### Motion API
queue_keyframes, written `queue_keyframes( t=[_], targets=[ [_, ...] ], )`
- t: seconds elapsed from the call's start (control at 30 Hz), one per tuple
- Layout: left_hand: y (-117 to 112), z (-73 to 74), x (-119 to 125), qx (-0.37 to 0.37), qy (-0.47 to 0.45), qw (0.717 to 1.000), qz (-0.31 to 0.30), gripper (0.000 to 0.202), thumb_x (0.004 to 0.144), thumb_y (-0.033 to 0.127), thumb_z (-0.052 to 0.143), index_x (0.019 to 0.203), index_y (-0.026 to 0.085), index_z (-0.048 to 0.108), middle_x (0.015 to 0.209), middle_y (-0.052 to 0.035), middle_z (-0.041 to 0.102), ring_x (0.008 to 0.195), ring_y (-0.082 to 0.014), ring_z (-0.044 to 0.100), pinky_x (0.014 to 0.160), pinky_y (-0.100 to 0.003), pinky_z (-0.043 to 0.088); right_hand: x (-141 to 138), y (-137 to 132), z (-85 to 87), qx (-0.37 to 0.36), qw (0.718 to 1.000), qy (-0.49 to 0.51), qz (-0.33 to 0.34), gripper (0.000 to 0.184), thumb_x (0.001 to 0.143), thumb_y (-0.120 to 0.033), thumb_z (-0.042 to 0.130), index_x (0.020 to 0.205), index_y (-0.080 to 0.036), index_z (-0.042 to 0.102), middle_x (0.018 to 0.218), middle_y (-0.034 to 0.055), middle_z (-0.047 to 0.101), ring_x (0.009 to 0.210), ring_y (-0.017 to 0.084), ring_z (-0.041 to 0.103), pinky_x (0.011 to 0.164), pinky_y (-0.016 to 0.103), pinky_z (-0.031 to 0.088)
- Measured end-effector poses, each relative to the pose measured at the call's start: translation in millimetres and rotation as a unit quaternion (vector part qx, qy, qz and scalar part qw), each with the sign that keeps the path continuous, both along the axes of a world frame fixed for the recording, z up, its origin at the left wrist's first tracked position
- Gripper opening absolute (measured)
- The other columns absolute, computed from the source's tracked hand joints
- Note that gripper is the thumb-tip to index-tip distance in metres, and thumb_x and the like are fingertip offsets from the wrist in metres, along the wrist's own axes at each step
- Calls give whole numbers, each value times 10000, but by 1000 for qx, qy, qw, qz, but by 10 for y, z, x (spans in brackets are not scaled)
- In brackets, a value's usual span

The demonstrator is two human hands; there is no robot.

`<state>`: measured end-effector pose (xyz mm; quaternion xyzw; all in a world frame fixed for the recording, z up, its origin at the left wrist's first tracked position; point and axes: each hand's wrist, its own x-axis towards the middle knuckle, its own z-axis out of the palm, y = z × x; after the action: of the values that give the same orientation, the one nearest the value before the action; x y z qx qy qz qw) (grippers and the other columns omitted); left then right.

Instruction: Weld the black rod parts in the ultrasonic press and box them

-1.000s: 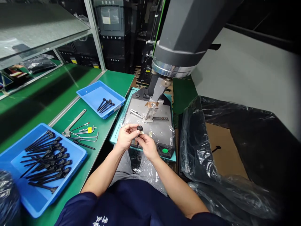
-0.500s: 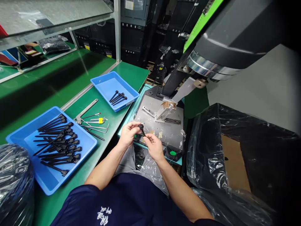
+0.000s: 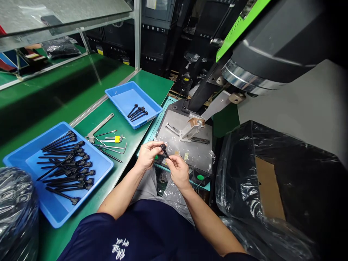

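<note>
Between both hands, in front of my lap, is a black rod-like part point(image 3: 165, 151) with a blocky head and a ribbed shaft. My left hand point(image 3: 148, 155) pinches it at the head end. The fingertips of my right hand point(image 3: 178, 170) grip the lower end of the shaft, partly hiding it. Many similar parts point(image 3: 67, 163) lie in the large blue tray point(image 3: 102, 177) at my left. Several more rods point(image 3: 138, 113) rest in the smaller blue tray point(image 3: 119, 95) farther off. Just beyond my hands is the metal base plate point(image 3: 170, 119) of a machine.
A metal fixture point(image 3: 191, 127) stands on the plate, under a large grey machine head point(image 3: 272, 43). An adjustable wrench point(image 3: 100, 127) and hex keys point(image 3: 112, 139) lie on the green bench point(image 3: 136, 136). To the right is a plastic-lined box point(image 3: 239, 163). A green button point(image 3: 200, 177) sits at the machine's front.
The camera view has shifted slightly. Both hands keep nearly the same hold on the black rod-like part, and the trays' contents look unchanged.
</note>
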<state>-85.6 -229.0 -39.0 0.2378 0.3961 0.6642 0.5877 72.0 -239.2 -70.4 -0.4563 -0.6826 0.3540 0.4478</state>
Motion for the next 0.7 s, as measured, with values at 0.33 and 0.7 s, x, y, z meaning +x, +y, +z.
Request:
queue_keyframes(
  t=[0.33, 0.7],
  targets=[
    [-12, 12, -6, 1, 113, 993, 32, 267, 620, 283, 777, 855, 158, 787, 783, -63, 751, 595, -147, 645, 621, -300, 538, -41, 0, -70, -148, 980, 122, 42, 253, 853, -445, 664, 878, -193, 652, 687, -12, 573, 590, 139, 508, 575, 275, 426],
    [-170, 244, 81, 31, 219, 971, 89, 202, 649, 233, 766, 838, 161, 775, 817, -58, 714, 645, -131, 609, 599, -257, 489, -92, -6, 42, -214, 957, 182, 72, 326, 780, -510, 716, 810, -195, 639, 650, -7, 594, 558, 134, 502, 555, 285, 442]
  ],
)
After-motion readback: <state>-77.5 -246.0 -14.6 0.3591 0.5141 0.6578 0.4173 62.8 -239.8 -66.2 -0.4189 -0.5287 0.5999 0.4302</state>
